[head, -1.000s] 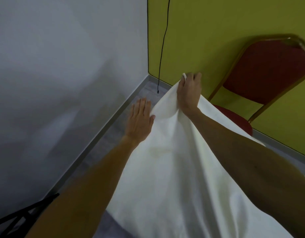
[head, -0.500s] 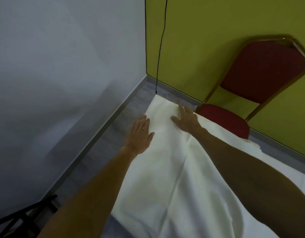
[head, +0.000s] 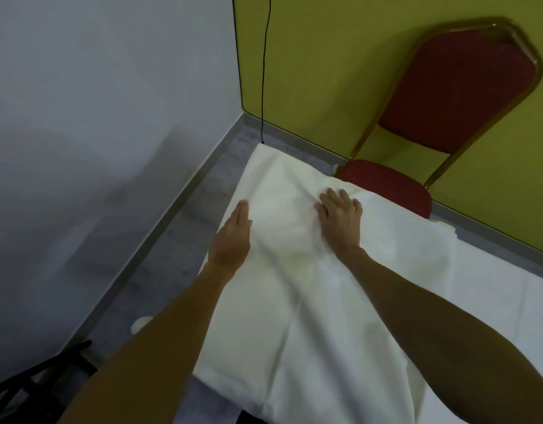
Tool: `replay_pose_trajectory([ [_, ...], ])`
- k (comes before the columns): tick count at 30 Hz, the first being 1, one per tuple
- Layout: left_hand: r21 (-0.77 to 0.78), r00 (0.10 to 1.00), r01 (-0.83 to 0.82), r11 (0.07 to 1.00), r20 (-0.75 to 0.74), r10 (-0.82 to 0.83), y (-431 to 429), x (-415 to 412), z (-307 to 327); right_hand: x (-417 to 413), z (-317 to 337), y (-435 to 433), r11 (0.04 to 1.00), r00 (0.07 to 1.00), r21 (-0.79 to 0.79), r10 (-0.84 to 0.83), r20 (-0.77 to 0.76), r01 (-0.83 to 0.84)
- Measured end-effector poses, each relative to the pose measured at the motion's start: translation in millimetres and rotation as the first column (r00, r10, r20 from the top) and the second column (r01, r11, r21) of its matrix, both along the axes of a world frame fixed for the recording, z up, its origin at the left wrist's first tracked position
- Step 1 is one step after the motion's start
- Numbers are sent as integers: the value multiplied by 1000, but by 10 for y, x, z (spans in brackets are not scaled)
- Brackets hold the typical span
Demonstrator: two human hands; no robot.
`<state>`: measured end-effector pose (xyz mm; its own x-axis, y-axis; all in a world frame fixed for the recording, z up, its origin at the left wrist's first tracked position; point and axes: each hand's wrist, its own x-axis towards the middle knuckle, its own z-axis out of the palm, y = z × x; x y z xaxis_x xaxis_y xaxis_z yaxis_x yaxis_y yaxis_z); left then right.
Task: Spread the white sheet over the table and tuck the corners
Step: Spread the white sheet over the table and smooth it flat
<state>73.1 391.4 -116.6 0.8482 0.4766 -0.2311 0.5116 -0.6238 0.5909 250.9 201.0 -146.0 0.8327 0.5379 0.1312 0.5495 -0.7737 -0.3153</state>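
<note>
The white sheet [head: 294, 301] lies draped over the table, which it hides entirely; its far corner reaches toward the room's corner. My left hand [head: 232, 237] rests flat along the sheet's left edge, fingers together and stretched out. My right hand [head: 340, 218] presses palm down on the sheet near the far edge, fingers spread, with creases bunching between the two hands. Neither hand grips the cloth.
A red padded chair [head: 447, 96] with a gold frame stands against the yellow-green wall, its seat touching the sheet's far edge. A black cable [head: 263, 71] hangs down the wall. A grey wall runs along the left; black metal legs [head: 34, 377] show at bottom left.
My right hand let go of the lifted sheet corner and came down flat on the cloth. The sheet dropped and now lies spread. My left hand slid onto the sheet's left edge.
</note>
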Motion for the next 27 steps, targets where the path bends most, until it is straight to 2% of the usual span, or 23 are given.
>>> replay_pose_trajectory([
  [2,-146,996,-74,986,45,82,-12,9,102,2,11,110,999,995,31,-43,86,41],
  [4,-273,977,-199,941,19,212,18,4,246,-8,112,236,995,990,96,-46,137,33],
  [6,-253,972,-232,939,-19,235,96,30,359,-6,207,315,990,985,141,-49,168,26],
  [7,-182,981,-194,964,-20,194,121,21,413,6,237,340,987,984,157,-54,171,27],
  [8,-14,990,-135,991,28,135,163,19,498,21,291,368,983,983,182,-52,176,19],
  [9,207,989,-55,977,143,25,227,16,588,34,370,399,979,980,205,-49,192,9],
  [11,543,961,87,835,177,-215,331,-10,713,74,556,497,974,970,226,-46,240,-10],
  [13,661,953,116,742,137,-271,478,28,810,139,739,620,969,953,245,-39,300,-38],
  [17,780,968,-13,625,167,-189,595,67,1109,169,1018,860,957,946,288,-78,316,-17],
  [20,744,969,-53,666,200,-147,674,122,1148,230,1090,999,970,957,244,-53,285,-19],
  [21,724,973,-54,687,192,-126,725,128,1086,253,1078,1030,983,979,181,-23,203,-15],
  [24,555,993,-15,832,104,-51,792,42,786,254,960,1015,996,996,-86,16,-91,-23],
  [27,445,994,98,890,-4,-107,680,-142,547,167,815,856,986,985,-152,46,-165,-71],
])
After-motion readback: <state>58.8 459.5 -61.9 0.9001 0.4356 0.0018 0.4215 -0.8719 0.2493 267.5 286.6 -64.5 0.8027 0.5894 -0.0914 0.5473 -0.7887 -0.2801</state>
